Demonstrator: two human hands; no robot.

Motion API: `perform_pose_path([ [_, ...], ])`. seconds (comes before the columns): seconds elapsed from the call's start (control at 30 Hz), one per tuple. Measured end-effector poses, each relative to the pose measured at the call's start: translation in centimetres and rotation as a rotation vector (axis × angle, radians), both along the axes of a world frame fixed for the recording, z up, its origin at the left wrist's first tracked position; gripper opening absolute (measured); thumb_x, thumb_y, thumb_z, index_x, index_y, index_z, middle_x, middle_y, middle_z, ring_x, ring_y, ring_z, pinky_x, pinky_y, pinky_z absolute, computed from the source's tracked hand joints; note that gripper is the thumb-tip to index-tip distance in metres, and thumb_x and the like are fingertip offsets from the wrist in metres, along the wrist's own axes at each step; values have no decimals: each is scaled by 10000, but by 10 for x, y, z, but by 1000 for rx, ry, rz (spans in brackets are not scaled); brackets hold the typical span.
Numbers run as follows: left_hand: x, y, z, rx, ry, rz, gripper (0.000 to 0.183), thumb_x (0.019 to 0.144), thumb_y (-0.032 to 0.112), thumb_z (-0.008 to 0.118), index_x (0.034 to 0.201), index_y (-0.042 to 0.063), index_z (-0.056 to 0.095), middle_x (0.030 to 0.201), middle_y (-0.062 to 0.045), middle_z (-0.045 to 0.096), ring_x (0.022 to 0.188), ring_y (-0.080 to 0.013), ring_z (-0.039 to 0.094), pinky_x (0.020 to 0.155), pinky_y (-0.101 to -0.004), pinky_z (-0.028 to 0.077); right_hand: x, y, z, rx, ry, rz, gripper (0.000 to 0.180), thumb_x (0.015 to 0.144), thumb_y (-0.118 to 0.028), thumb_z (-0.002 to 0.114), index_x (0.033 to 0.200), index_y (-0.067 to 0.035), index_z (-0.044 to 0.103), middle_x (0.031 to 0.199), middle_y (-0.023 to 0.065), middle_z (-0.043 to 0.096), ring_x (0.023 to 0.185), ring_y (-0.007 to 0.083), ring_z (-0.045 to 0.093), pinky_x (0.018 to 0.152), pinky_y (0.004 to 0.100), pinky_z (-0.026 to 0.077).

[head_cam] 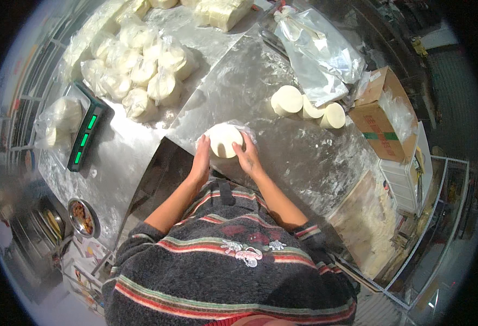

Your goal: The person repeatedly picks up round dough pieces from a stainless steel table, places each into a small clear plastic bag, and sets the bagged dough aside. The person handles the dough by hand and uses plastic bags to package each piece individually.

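Observation:
A round stack of pale, flat dough wrappers point(225, 140) sits between my two hands at the near edge of the metal worktable point(263, 77). My left hand point(200, 159) presses flat against its left side. My right hand point(248, 155) holds its right side, with the thumb on top. Clear plastic film shows behind and under the stack. Bare round stacks point(287, 100) of similar wrappers stand to the right, beside a bundle of clear plastic bags point(318, 53). Several bagged round stacks point(139, 69) are piled at the back left.
A digital scale point(85, 134) with a lit green display stands at the left, bagged stacks on it. A metal bowl of food point(81, 217) is at the lower left. An open cardboard box point(379, 126) stands at the right, and a floury board point(367, 220) lies below it.

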State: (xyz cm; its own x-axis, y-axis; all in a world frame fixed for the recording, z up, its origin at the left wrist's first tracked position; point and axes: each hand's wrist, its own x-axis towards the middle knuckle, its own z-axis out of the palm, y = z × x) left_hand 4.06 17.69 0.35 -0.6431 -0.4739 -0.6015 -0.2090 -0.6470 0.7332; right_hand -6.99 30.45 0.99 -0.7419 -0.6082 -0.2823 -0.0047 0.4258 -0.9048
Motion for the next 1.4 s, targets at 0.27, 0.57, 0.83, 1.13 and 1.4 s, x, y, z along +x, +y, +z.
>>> perform_pose_path([
  [0.27,27,-18,4,-713,-281,-94,756,745,142,673,1373,40,264,1259,-170,301,1077,-259,446,852,-362,438,15,30,26,32,576,-252,602,760,-178,691,1281,-1,446,1323,200,392,1200,383,382,994,462,335],
  [0.57,8,-42,6,-292,-22,-102,537,837,74,559,1334,35,358,957,-102,596,863,-181,566,787,-290,441,-6,8,31,-179,334,-126,253,809,-219,651,857,28,622,946,140,624,933,292,568,837,365,433],
  [0.83,-21,-17,87,-47,196,-228,416,923,190,526,1302,61,413,961,-54,577,898,-142,543,836,-285,446,33,-6,85,-102,618,304,241,761,-98,643,985,-18,607,1035,150,574,965,337,546,828,400,454],
  [1.13,71,-149,160,-564,-185,-142,321,902,205,566,1200,87,541,741,8,533,645,-56,455,592,-204,388,7,60,41,-44,119,35,208,800,-120,646,975,-9,626,950,117,635,885,249,623,797,326,480],
  [1.4,85,-303,64,-1162,-580,-161,331,855,213,599,1120,17,574,747,-91,633,669,-151,580,634,-293,453,-15,107,9,-32,-103,-201,222,837,-143,641,1008,-2,627,906,66,664,835,137,620,760,270,487],
])
